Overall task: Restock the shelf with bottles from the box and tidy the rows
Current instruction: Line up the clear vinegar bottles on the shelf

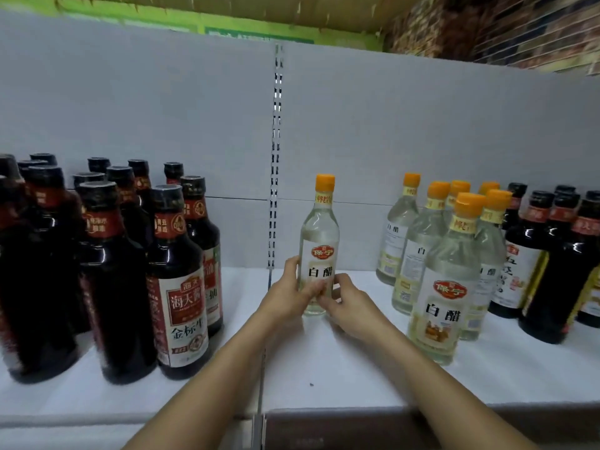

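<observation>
A clear white-vinegar bottle (319, 235) with an orange cap stands upright on the white shelf (324, 368), in the gap between two groups of bottles. My left hand (289, 290) grips its lower body from the left. From the right, my right hand (347, 303) holds the bottle's base, fingers curled on the label. Several more clear vinegar bottles (444, 274) with orange caps stand in rows to the right.
Dark soy-sauce bottles (175, 280) with black caps fill the shelf's left part. More dark bottles (552, 264) stand at the far right. A slotted upright (276, 157) divides the grey back panel. A cardboard box edge (324, 427) shows below the shelf front.
</observation>
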Available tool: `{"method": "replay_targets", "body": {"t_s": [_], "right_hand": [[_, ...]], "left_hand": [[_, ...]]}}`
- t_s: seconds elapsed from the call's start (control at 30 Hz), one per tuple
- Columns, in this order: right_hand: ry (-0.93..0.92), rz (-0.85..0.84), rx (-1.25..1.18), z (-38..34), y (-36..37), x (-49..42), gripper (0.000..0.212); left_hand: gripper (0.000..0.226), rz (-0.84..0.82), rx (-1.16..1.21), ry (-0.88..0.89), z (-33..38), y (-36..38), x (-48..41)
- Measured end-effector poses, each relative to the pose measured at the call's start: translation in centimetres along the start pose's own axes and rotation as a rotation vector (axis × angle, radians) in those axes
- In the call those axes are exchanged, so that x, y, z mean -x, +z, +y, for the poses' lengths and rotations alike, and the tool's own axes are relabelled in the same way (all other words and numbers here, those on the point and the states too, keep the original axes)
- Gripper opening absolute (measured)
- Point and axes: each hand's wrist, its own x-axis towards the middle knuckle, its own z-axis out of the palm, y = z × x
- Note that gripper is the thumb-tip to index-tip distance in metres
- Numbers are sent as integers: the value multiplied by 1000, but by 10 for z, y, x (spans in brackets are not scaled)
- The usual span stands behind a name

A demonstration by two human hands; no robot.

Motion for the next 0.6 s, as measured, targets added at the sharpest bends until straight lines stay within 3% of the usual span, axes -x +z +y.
{"method": "replay_targets", "body": {"t_s": [0.17,0.33,0.6], "right_hand": [[-19,-57,17,4,6,-42,42],[-38,-54,20,8,14,-75,43],[-14,8,58,16,24,-102,48]], "left_hand": [[71,68,40,-46,-13,-2,-31],[57,84,15,-98,-16,-2,-54],[55,162,32,-93,-34,0,-75]]}}
